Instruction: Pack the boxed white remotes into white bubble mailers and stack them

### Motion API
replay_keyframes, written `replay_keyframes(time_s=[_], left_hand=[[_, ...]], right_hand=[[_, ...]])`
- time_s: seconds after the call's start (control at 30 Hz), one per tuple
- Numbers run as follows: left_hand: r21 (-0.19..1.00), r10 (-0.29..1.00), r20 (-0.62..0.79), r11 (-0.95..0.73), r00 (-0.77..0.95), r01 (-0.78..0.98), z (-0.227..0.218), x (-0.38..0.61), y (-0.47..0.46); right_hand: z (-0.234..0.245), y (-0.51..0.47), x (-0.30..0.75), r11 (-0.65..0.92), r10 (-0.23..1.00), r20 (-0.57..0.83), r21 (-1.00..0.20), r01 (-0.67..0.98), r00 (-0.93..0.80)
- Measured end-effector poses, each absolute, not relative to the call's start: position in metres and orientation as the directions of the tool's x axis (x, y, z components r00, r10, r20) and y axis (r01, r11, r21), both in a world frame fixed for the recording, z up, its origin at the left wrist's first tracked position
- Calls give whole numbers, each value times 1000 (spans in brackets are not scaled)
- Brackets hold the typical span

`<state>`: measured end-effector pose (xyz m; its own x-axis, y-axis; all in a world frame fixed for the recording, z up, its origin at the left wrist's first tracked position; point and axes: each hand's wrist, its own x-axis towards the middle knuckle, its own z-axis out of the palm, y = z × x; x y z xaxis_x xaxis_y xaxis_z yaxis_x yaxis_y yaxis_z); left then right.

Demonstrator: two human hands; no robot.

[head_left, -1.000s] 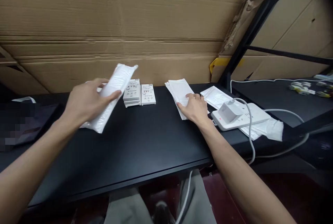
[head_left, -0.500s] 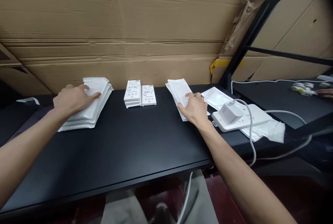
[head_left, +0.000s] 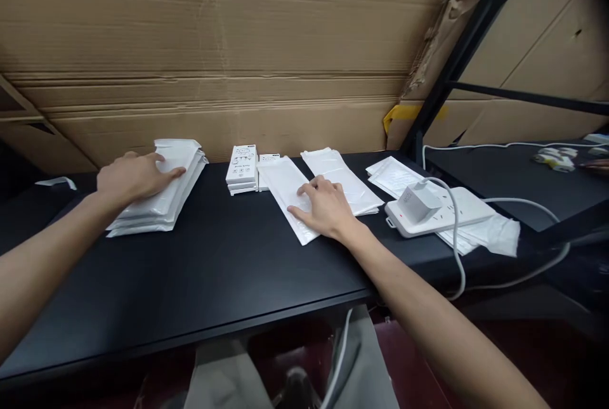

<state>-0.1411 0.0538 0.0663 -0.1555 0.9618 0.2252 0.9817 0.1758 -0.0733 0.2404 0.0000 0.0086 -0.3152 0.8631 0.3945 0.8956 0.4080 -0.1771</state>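
My left hand (head_left: pixel 133 181) lies on top of a stack of white padded envelopes (head_left: pixel 164 203), fingers and thumb apart. In my right hand (head_left: pixel 326 208) is a single white padded envelope (head_left: pixel 284 184), held from above with bent fingers against the black tabletop. Its far end covers part of a small white printed box (head_left: pixel 269 158). Just left of that stands a short stack of similar white boxes (head_left: pixel 242 166). More white envelopes (head_left: pixel 339 171) lie to the right, beyond my right hand.
A white power strip (head_left: pixel 457 209) with a plugged-in white adapter (head_left: pixel 419 204) and a looping cable sits at the right, over white packaging. Cardboard (head_left: pixel 285 47) walls the back of the black table (head_left: pixel 200 288). At the far right a person's hand (head_left: pixel 597 165) shows beside small items.
My right hand has slid one envelope left and toward me, off the others, partly covering the right-hand box. My left hand has stayed on its stack.
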Motion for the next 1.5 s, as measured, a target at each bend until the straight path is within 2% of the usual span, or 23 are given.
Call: replay_keyframes(time_s=[0.07, 0.13, 0.2, 0.27, 0.43, 0.57, 0.73, 0.83, 1.1, 1.3, 1.5], left_hand=[[-134, 951, 211, 258, -227, 957, 73, -123, 44], [-191, 950, 281, 193, -135, 962, 78, -99, 33], [-214, 935, 354, 65, 16, 975, 79, -72, 23], [-206, 913, 358, -127, 195, 970, 75, -42, 14], [13, 841, 346, -447, 416, 894, 45, 22, -4], [180, 815, 269, -566, 513, 805, 17, 40, -10], [211, 790, 252, -609, 559, 765, 5, 32, -9], [215, 786, 240, -616, 570, 758, 9, 29, -12], [207, 787, 192, -617, 587, 759, 17, 34, -25], [210, 788, 171, -616, 591, 759, 17, 36, -27], [197, 790, 171, -612, 588, 766, 16, 36, -27]], right_hand=[[7, 0, 240, 440, 864, 343, -158, 884, -369], [7, 0, 239, 463, 856, 329, -147, 874, -399], [8, 1, 238, 494, 842, 323, -146, 857, -431], [9, 0, 237, 538, 819, 320, -139, 831, -477], [12, -3, 235, 672, 720, 350, -139, 727, -599], [11, -4, 236, 705, 686, 420, -183, 685, -594], [9, -1, 237, 651, 683, 549, -159, 743, -481], [7, 1, 237, 596, 709, 566, -161, 787, -421], [3, 4, 237, 434, 844, 411, -148, 889, -344], [5, 2, 235, 428, 871, 315, -110, 897, -377], [7, 0, 233, 447, 864, 310, -114, 887, -396]])
